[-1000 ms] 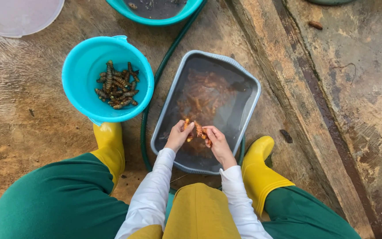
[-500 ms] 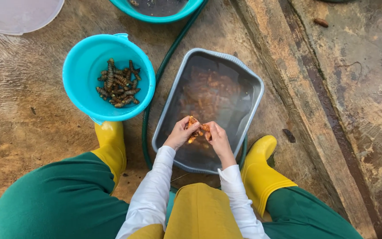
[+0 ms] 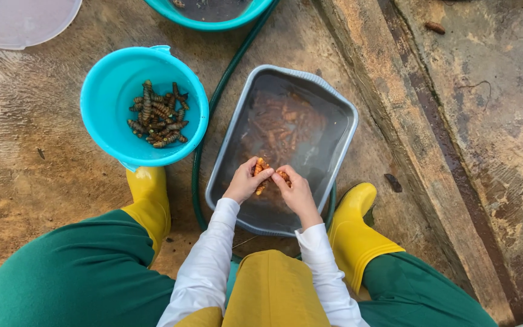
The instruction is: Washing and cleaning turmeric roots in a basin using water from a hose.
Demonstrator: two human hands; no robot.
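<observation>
Both hands have drawn together: left hand (image 3: 246,181) and right hand (image 3: 295,191) grip a half-hidden orange root (image 3: 260,171).

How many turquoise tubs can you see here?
2: one turquoise tub left of the grey basin, holding brownish roots; another turquoise tub at the top edge, partly cut off.

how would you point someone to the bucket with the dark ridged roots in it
Start at the grey rectangular tub of murky water, where the left hand and right hand hold orange root pieces. Just left of it, across the green hose, stands the round turquoise bucket. Unlike the turquoise basin at the top edge, it holds a pile of dark ridged roots.
</observation>
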